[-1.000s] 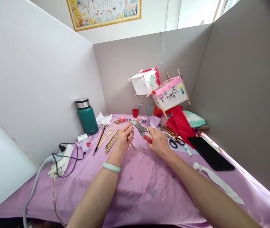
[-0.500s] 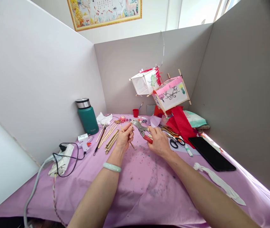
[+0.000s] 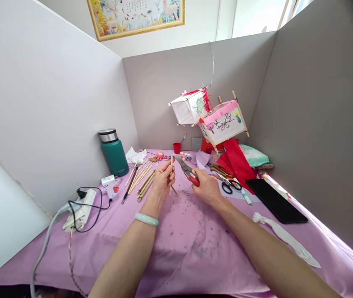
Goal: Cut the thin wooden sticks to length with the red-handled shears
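Thin wooden sticks (image 3: 172, 160) are pinched in my left hand (image 3: 163, 181); one stands upright and another slants down toward the table. A pale green bangle circles that wrist. My right hand (image 3: 206, 185) is wrapped round the red handles of a pair of pruning shears (image 3: 183, 166). The metal blades point up and left, close beside the top of the upright stick. Several thicker bamboo sticks (image 3: 146, 185) lie left of my left hand, with thinner ones and a dark brush (image 3: 130, 183) beyond them.
Two paper lanterns (image 3: 223, 122) hang at the back. To the left stand a green bottle (image 3: 114, 153), a glue gun (image 3: 111, 189) and a power strip (image 3: 80, 209). Scissors (image 3: 230, 187), red cloth (image 3: 238, 165) and a black phone (image 3: 276, 200) lie to the right. Grey panels enclose the table.
The shears' blades have drawn slightly right, away from the stick tip. The stick in my left hand has turned more upright and shows longer above and below the fingers.
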Demonstrator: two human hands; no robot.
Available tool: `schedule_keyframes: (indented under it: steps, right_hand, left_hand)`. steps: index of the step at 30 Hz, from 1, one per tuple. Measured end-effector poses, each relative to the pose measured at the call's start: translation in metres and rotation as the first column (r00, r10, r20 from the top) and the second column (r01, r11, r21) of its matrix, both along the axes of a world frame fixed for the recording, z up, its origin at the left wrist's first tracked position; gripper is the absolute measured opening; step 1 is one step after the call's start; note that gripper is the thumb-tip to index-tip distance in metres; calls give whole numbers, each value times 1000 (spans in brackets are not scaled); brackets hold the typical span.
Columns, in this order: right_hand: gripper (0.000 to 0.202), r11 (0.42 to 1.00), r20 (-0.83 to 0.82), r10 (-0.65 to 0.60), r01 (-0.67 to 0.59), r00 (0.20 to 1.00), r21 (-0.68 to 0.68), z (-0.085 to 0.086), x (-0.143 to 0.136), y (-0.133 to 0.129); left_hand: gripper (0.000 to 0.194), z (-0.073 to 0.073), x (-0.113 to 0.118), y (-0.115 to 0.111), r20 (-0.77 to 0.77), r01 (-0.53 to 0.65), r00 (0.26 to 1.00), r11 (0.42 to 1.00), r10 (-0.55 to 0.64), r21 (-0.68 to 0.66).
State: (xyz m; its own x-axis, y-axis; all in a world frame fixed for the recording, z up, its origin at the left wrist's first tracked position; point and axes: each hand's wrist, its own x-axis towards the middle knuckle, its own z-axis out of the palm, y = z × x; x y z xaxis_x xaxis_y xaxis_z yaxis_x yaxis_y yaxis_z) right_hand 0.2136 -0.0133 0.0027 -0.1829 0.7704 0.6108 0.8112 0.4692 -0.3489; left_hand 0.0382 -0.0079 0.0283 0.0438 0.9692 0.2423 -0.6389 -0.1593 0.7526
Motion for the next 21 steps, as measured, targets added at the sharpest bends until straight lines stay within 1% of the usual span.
schedule_keyframes:
  steps: [3, 5, 6, 8, 11, 13, 14, 16, 21]
  right_hand:
    - [40, 997, -162, 16, -29, 987, -77, -1, -3, 1]
    - [38, 986, -298, 54, -98, 953, -136, 0, -5, 1]
    - [36, 974, -377, 81, -153, 923, -166, 1, -6, 1]
    - [34, 930, -539, 132, -292, 832, -224, 3, -8, -1]
    - [41, 816, -734, 154, -504, 661, -283, 7, -13, -7]
    - [44, 754, -813, 142, -594, 565, -281, 10, -15, -12]
    - [44, 741, -840, 136, -617, 526, -266, 11, -16, -14]
    - [43, 745, -878, 129, -629, 461, -221, 13, -16, -15]
    - [42, 828, -948, 78, -550, 310, -112, 10, -11, -5]
  left_hand:
    - [31, -3, -1, 6, 53, -4, 999, 998, 8, -59]
    - [25, -5, -2, 10, 87, -45, 995, 995, 53, -93]
    - [22, -6, -2, 11, 107, -68, 991, 992, 79, -103]
    - [16, -6, -2, 13, 157, -94, 981, 990, 111, -108]
    - [12, -5, 0, 13, 203, -95, 973, 991, 112, -92]
    - [14, -4, 1, 11, 192, -92, 976, 993, 104, -71]
    - [15, -3, 2, 10, 179, -91, 979, 994, 100, -62]
    - [18, -2, 4, 7, 155, -80, 984, 996, 86, -42]
    - [22, -1, 9, 1, 52, -44, 998, 999, 43, 5]
